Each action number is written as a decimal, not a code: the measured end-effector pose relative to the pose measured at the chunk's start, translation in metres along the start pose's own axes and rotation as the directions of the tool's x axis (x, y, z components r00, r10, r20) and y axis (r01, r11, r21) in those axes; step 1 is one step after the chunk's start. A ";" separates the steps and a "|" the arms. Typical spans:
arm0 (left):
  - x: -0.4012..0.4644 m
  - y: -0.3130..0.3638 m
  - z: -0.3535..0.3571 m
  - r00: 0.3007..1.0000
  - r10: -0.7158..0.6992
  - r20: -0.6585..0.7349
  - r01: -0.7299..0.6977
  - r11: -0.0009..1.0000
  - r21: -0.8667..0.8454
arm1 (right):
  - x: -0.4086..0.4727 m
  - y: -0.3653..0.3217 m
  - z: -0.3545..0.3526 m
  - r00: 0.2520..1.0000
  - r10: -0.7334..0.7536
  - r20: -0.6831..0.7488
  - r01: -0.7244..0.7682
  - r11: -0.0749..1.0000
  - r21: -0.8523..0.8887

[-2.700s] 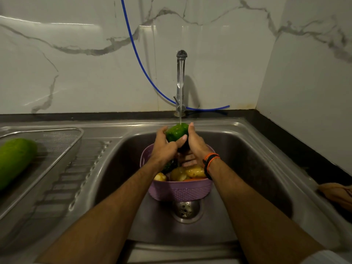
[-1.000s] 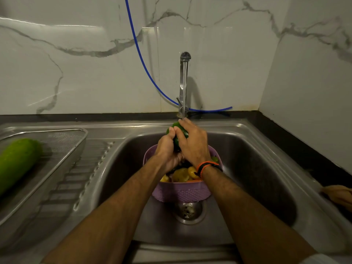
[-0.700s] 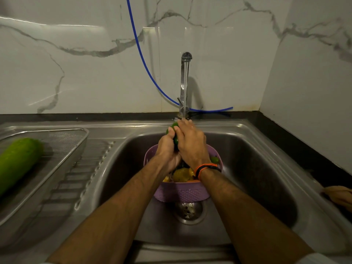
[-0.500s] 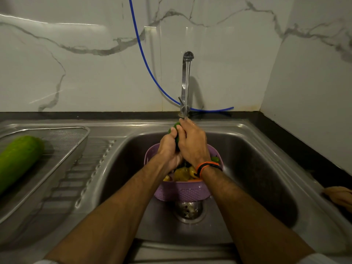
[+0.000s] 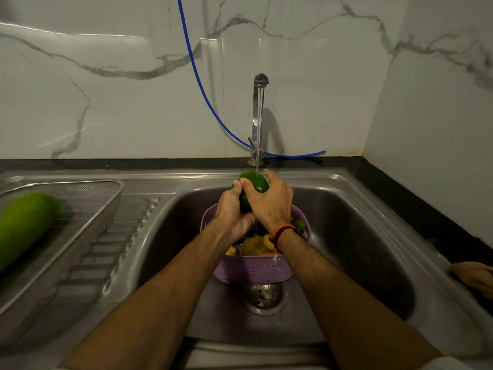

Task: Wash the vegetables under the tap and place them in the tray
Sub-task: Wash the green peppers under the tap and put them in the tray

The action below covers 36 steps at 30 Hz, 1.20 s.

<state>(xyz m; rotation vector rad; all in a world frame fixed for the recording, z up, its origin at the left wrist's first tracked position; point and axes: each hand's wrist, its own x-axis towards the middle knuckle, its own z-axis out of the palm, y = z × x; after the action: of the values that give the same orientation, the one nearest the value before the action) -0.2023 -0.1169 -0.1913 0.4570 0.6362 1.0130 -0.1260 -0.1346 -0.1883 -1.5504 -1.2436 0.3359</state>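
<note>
Both our hands are wrapped around a green pepper [image 5: 253,182], held just under the thin stream of water [image 5: 257,145] falling from the tap [image 5: 259,113]. Our left hand [image 5: 234,212] cups the pepper from below and from the left, its fingers curled up around the near side, while our right hand [image 5: 270,202] covers it from the right, thumb laid across the front and fingertips reaching over the top. The water strikes the pepper's upper surface, close to our right fingertips. We hold the pepper above the far rim of a purple basket [image 5: 250,271], which sits in the steel sink [image 5: 354,236] directly over the drain [image 5: 262,296]. Inside the basket we can see yellowish vegetables [image 5: 256,245] near the front and a small green one [image 5: 300,225] at the right edge, partly hidden behind our right wrist, which wears an orange and black band [image 5: 282,233]. What lies deeper in the basket is too dark to tell. To the left, on the ribbed draining board, stands a metal mesh tray [image 5: 88,198], and in it lies a long light-green gourd [image 5: 24,228], well apart from the basket. A blue hose [image 5: 202,86] runs down the marble wall and passes behind the base of the tap. At the right edge, on the dark counter, lies a tan cloth [image 5: 477,276].
</note>
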 end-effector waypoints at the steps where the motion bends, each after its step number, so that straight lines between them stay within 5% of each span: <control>1: 0.001 0.000 -0.001 1.000 -0.005 -0.012 0.005 1.000 0.001 | 0.001 0.000 0.000 0.999 0.032 0.023 -0.032 0.999 0.012; 8: 0.000 0.006 -0.010 0.998 0.058 -0.019 -0.053 0.981 0.184 | -0.004 -0.003 -0.008 0.990 -0.030 0.135 0.035 0.999 -0.033; 12: -0.001 0.005 -0.008 0.997 0.073 0.041 -0.079 0.980 0.185 | -0.008 -0.002 0.003 0.947 -0.169 0.275 0.211 0.969 -0.129; 17: 0.006 0.004 -0.007 0.995 0.096 0.030 -0.100 0.975 0.196 | -0.003 -0.003 -0.001 0.922 -0.124 0.367 0.221 0.946 -0.237; 23: 0.009 0.007 -0.009 0.995 0.102 -0.013 -0.101 0.991 0.093 | -0.008 -0.001 -0.006 0.956 -0.260 0.139 0.287 0.928 -0.236; 28: 0.006 0.006 -0.008 0.995 0.095 0.041 -0.101 0.976 0.194 | -0.003 0.002 -0.005 0.932 -0.157 0.328 0.229 0.954 -0.194; 33: 0.008 0.005 -0.008 0.994 0.106 -0.011 -0.105 0.990 0.096 | -0.008 0.004 -0.005 0.952 -0.279 0.130 0.302 0.926 -0.226; 36: 0.006 0.008 -0.009 0.998 0.068 0.006 -0.068 0.988 0.140 | -0.005 0.003 -0.004 0.954 -0.221 0.201 0.258 0.948 -0.186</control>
<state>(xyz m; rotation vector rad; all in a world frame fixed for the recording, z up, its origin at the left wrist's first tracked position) -0.2116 -0.1074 -0.1943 0.6059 0.6978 1.0364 -0.1239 -0.1406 -0.1917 -1.5487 -1.6357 0.1903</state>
